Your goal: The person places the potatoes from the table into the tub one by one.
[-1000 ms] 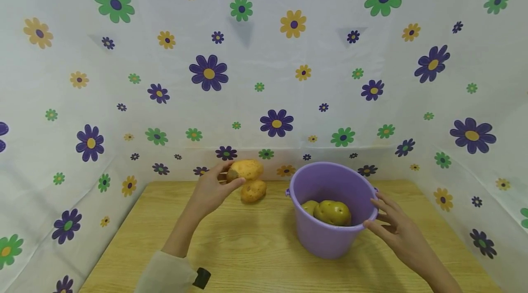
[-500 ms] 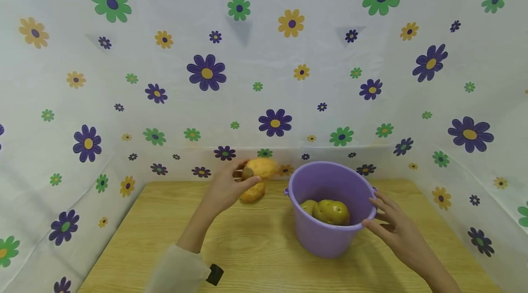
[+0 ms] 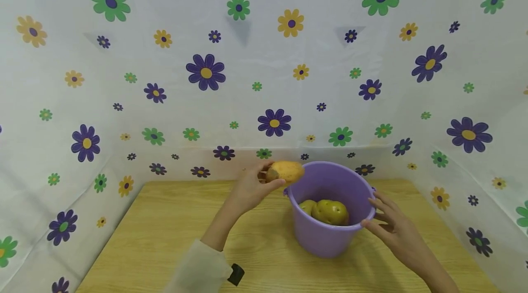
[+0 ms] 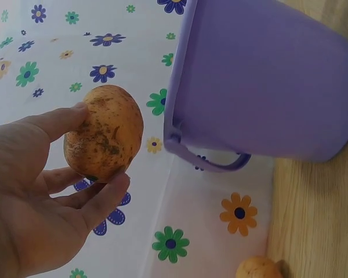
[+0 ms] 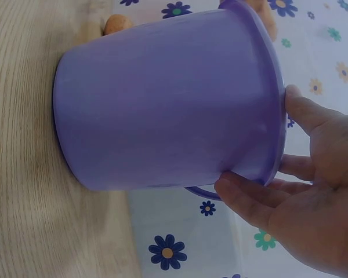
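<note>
My left hand (image 3: 250,188) holds a yellow-brown potato (image 3: 286,172) between thumb and fingers, up off the table, just left of a purple bucket (image 3: 323,241). In the left wrist view the held potato (image 4: 107,133) has dark marks on its skin. The bucket stands upright with greenish potatoes (image 3: 331,212) inside. My right hand (image 3: 398,229) grips the bucket's right rim, thumb and fingers against its edge and outer wall. Another potato (image 4: 259,268) lies on the table beyond the bucket's left side; in the head view my left hand hides it.
The bucket stands on a light wooden table (image 3: 173,238). White sheeting with printed flowers (image 3: 247,100) encloses the back and both sides. A purple handle (image 4: 211,165) hangs against the bucket's side. A dark band (image 3: 236,274) sits at the left sleeve.
My left hand has carried the potato to the right, from above the other potato to beside the bucket's rim. My right hand and the bucket have stayed in place.
</note>
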A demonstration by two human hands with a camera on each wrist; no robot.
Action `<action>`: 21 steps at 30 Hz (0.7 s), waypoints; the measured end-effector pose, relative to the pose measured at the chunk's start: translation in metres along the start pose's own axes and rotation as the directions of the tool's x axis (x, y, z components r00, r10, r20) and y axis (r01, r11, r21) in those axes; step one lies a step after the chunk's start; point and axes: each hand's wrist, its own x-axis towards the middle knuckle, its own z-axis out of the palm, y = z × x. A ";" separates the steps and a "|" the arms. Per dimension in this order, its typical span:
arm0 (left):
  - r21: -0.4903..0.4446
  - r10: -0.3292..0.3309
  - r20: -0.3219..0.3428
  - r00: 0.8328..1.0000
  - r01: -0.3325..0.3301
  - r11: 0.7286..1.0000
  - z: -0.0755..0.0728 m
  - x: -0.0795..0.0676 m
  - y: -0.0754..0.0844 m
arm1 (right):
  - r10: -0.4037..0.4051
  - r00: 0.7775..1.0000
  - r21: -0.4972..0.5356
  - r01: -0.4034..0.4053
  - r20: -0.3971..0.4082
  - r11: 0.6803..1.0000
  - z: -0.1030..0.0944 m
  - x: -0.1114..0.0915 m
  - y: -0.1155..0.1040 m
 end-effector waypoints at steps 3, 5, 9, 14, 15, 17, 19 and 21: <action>0.017 0.000 0.006 1.000 0.000 1.000 0.007 0.002 0.005 | 0.003 1.000 0.000 -0.003 0.006 1.000 0.000 0.000 0.000; 0.016 0.001 0.011 1.000 -0.001 1.000 0.011 0.004 0.007 | 0.002 1.000 0.000 -0.002 0.007 1.000 0.000 0.000 0.000; -0.005 -0.013 0.020 1.000 0.013 1.000 0.023 0.008 0.009 | 0.000 1.000 0.005 0.000 0.008 1.000 0.000 0.000 0.000; -0.020 -0.031 0.021 0.999 0.032 0.999 0.037 0.014 0.010 | 0.009 1.000 0.002 -0.009 0.014 1.000 -0.001 0.000 0.000; -0.019 -0.030 0.020 0.999 0.031 0.999 0.040 0.014 0.010 | 0.011 1.000 0.000 -0.011 0.015 1.000 -0.001 0.000 0.000; -0.011 -0.023 0.015 1.000 0.023 1.000 0.045 0.016 0.011 | 0.014 1.000 0.001 -0.014 0.017 1.000 -0.001 0.000 0.001; 0.012 -0.024 0.008 1.000 0.024 1.000 0.049 0.015 0.012 | 0.016 1.000 0.004 -0.016 0.018 1.000 -0.001 0.000 0.000; 0.031 -0.018 -0.006 1.000 0.018 0.999 0.053 0.015 0.012 | 0.016 1.000 0.008 -0.016 0.018 1.000 -0.001 0.000 0.000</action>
